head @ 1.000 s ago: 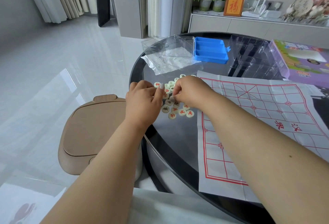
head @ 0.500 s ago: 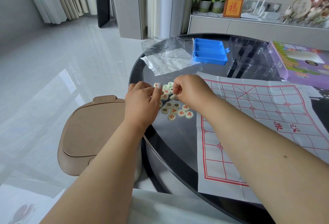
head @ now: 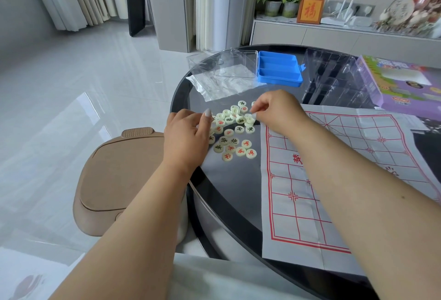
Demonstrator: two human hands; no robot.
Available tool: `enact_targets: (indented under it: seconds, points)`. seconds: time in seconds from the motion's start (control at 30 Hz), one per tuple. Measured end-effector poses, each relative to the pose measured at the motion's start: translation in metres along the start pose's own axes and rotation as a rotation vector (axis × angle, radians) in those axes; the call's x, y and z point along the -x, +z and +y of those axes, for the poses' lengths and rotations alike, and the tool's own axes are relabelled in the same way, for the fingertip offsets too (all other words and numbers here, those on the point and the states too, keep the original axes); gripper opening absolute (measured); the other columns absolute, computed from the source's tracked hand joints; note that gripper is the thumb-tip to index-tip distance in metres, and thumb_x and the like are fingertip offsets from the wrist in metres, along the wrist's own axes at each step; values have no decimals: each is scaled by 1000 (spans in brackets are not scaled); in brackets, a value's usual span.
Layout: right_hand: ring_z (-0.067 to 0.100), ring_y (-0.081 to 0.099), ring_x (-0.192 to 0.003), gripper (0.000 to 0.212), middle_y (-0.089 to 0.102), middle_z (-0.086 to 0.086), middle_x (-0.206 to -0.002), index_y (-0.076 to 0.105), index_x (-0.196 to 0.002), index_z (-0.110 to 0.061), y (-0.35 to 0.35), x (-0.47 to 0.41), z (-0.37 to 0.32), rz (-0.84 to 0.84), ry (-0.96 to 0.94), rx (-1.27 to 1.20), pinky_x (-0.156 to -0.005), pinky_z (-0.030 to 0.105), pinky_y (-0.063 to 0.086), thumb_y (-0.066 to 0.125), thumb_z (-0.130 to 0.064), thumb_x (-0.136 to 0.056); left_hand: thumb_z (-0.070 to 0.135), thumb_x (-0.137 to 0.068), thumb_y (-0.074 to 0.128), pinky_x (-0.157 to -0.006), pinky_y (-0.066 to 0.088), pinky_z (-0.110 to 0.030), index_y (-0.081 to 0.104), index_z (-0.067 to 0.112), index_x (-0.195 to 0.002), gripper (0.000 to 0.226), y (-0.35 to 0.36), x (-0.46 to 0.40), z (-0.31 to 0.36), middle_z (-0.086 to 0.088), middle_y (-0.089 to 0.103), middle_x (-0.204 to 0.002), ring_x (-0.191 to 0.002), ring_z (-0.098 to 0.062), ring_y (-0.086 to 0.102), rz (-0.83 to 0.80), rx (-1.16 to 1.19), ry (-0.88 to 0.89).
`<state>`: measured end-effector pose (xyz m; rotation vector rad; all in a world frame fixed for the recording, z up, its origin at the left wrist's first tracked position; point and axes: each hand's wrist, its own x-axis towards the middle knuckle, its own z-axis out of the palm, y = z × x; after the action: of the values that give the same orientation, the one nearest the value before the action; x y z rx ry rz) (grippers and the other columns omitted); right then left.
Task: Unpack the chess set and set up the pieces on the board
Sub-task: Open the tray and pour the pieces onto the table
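Several round cream chess pieces (head: pixel 235 132) with red or black characters lie in a loose pile on the dark glass table (head: pixel 214 206). The paper board (head: pixel 334 180) with a red grid lies flat to the right of the pile and has no pieces on it. My left hand (head: pixel 186 137) rests on the pile's left edge, thumb raised. Its fingers curl down out of sight. My right hand (head: pixel 276 111) hovers over the pile's far right edge. Its thumb and forefinger pinch a pale piece.
Behind the pile lie a crumpled plastic bag (head: pixel 214 85), a clear lid (head: pixel 236 64) and a blue compartment tray (head: pixel 279 70). A clear plastic insert (head: pixel 338 77) and a purple box (head: pixel 405 82) stand at the far right. A tan stool (head: pixel 119 180) sits below the table's left edge.
My right hand has risen and drawn back to the right off the pile, so more pieces show. My left hand has stayed at the pile's left edge.
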<state>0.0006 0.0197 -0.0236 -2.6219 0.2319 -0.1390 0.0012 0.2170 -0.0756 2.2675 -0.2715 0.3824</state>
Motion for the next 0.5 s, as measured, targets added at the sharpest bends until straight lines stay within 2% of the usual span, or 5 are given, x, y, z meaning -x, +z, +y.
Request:
enact_targets:
  seconds: [0.1, 0.2, 0.33, 0.4, 0.5]
  points:
    - [16, 59, -86, 25, 65, -2, -95, 68, -106, -23, 11, -1, -2, -40, 5, 17, -71, 23, 41, 70, -21, -82, 42, -99, 35, -82, 29, -26, 68, 14, -76, 48, 0, 1, 0, -3, 58, -91, -93, -16, 39, -2, 8, -18]
    - [19, 61, -96, 23, 67, 2, -104, 68, -107, -21, 13, 0, -9, -47, -5, 70, -78, 24, 44, 70, -19, -84, 42, -99, 35, -81, 28, -25, 55, 25, -63, 45, -1, 1, 0, -2, 57, -89, -95, -19, 42, -4, 11, -12]
    - [19, 61, -96, 17, 68, 2, -104, 70, -103, -18, 11, 1, -13, -62, -33, 118, -79, 26, 46, 66, -16, -86, 42, -99, 35, -80, 27, -25, 67, 15, -76, 48, 0, 0, 0, -1, 57, -90, -92, -15, 38, 7, -14, -8]
    - [16, 59, -90, 14, 68, 0, -101, 70, -98, -19, 10, 0, -11, -40, -30, 86, -75, 24, 44, 64, -14, -87, 41, -99, 35, -79, 28, -25, 64, 14, -73, 47, -1, -1, 1, -2, 57, -88, -91, -16, 39, 13, -15, -7]
    - [16, 61, -82, 13, 69, 1, -95, 69, -94, -20, 10, -1, -6, -23, 21, -48, -77, 32, 54, 64, -12, -86, 40, -100, 36, -79, 29, -25, 65, 11, -74, 48, -1, 0, 1, -2, 56, -86, -92, -18, 41, 20, -5, -9]
